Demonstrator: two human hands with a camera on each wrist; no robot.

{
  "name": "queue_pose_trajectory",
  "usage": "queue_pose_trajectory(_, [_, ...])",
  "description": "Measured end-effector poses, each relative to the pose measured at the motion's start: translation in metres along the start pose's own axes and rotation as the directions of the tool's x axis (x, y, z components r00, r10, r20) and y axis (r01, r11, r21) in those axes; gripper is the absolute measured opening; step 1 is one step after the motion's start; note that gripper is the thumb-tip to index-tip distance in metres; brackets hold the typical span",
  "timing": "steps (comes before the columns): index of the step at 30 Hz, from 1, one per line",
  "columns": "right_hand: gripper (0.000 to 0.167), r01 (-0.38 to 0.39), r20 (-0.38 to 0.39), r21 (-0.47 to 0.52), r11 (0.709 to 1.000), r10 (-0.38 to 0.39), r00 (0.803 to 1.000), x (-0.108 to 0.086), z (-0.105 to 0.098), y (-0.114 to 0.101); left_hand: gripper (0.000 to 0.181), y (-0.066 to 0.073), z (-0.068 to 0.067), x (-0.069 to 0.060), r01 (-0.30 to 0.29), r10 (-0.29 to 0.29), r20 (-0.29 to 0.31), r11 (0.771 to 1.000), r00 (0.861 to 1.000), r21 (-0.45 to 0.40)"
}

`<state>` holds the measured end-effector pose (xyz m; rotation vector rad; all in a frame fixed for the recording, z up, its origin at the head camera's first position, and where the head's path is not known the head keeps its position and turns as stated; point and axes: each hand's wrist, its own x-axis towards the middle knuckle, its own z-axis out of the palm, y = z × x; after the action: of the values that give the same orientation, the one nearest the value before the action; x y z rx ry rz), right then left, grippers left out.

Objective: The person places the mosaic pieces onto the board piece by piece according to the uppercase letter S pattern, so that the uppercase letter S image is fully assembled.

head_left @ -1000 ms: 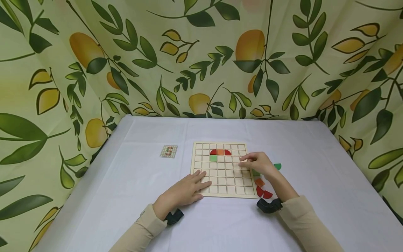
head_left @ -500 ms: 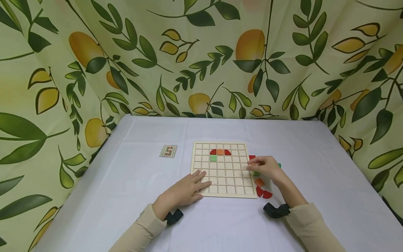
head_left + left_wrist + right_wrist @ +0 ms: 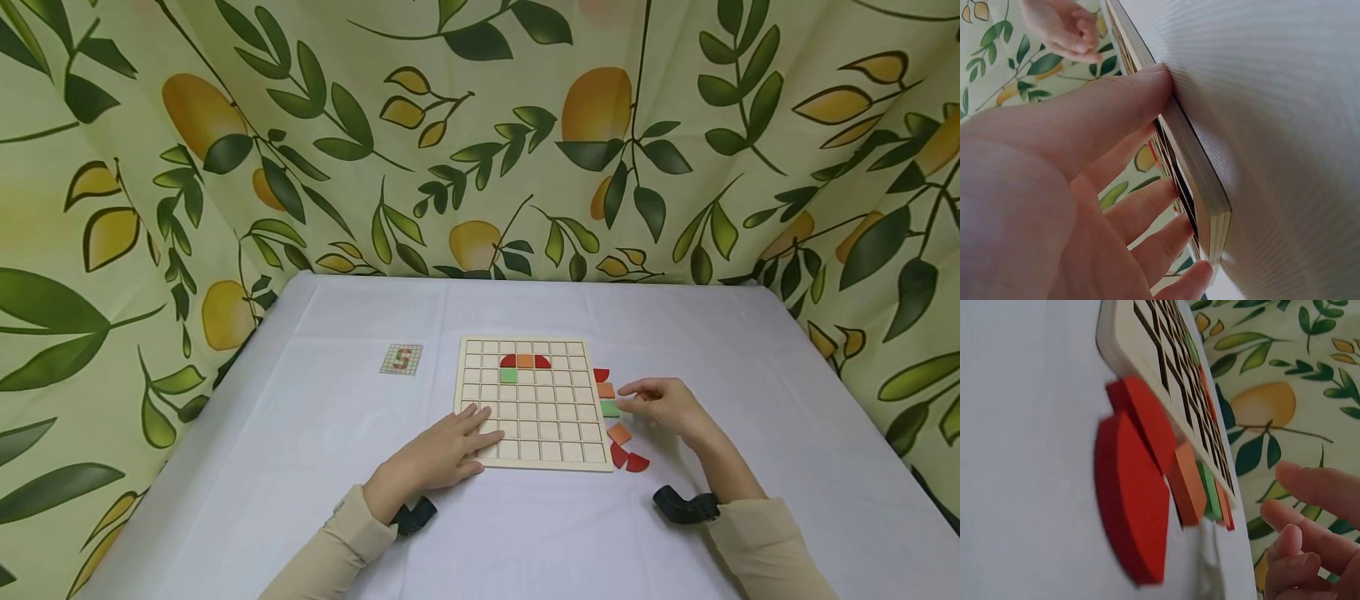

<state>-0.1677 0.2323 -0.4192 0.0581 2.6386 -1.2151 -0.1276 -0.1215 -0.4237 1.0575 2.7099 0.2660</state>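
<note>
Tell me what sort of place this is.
Probably a screened-off tabletop recording spot, though the wider room is hidden. A leaf-and-fruit curtain closes off the back and sides, a white cloth covers the table, and black devices sit at both wrists.

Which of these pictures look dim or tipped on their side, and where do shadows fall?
Head view: upright, evenly lit, with a faint soft shadow on the white tablecloth by the right sleeve; left wrist view: dimmer, the board tipped steeply; right wrist view: also tipped, the nearest red piece slightly soft, a grey shadow streak on the tablecloth.
</note>
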Motion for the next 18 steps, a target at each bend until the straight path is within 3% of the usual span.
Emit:
queue_pose_trajectory(12, [0.038,0.053,0.004,-0.093,0.994,-0.053,0.999,0.005,-0.017,0.026,0.049,0.001,0.000,0.001,-0.003,0.003,0.005,1.000,1.000,0.011])
queue_pose_trajectory(18, [0.037,0.039,-0.027,-0.134,0.990,-0.043,0.999,0.008,-0.025,0.033,0.050,0.000,0.001,0.000,-0.003,0.003,0.013,1.000,1.000,0.009])
